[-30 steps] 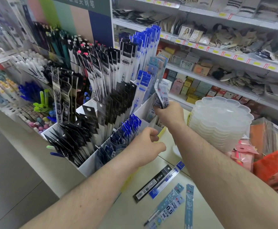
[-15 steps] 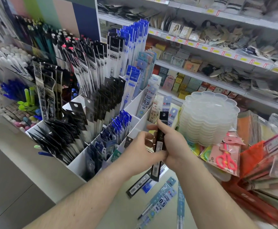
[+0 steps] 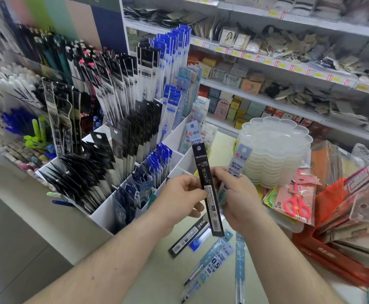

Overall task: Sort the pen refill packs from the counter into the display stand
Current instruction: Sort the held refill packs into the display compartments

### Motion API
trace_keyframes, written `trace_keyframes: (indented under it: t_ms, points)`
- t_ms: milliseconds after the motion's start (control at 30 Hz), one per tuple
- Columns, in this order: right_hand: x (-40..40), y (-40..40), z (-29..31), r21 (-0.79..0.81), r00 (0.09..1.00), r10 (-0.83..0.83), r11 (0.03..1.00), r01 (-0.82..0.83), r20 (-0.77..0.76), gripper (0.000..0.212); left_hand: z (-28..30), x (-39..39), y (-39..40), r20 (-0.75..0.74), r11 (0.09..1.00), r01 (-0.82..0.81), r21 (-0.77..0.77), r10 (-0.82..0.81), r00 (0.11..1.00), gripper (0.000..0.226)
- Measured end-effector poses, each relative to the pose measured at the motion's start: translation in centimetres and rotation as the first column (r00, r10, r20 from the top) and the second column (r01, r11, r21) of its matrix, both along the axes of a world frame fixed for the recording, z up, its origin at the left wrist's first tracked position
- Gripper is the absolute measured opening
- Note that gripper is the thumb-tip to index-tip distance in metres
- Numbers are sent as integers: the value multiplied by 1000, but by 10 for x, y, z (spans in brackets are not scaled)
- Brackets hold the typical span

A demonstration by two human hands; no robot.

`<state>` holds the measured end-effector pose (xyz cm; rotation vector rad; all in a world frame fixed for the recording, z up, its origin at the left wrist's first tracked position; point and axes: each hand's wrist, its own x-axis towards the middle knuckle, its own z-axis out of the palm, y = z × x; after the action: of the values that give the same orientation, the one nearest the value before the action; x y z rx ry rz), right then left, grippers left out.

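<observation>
Above the counter's front edge, the left hand (image 3: 182, 194) and right hand (image 3: 237, 194) both pinch a long black plastic refill pack (image 3: 206, 189), its long axis near upright; the white compartmented display stand (image 3: 104, 212) lies just left, nearer the left hand.

Bright, even light fills the shop with no clear source, and shadows are faint, only a soft one on the counter (image 3: 227, 145) under the black refill pack (image 3: 203, 172). That pack is sharp enough to read its print, while the goods to its far right and the shelves (image 3: 267, 93) above it smear into blur. The wide lens bends those shelf lines, and a pale haze washes the upper left corner.
</observation>
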<state>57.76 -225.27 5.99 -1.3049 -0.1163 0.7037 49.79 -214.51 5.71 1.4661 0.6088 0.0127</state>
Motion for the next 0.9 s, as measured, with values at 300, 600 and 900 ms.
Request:
trace_keyframes:
  t_ms: [300,600,900]
  points:
    - [-16,2,-11,-128,972,-72,986,103,225,18,0,-1,-7,35,997,15,82,-18,999,33]
    - [-14,-12,-9,-21,989,-142,990,141,-34,27,4,-12,1,80,996,-20,82,14,997,14]
    - [-22,-15,3,42,989,-120,991,124,-90,16,5,-15,-11,74,999,-48,-3,48,996,16]
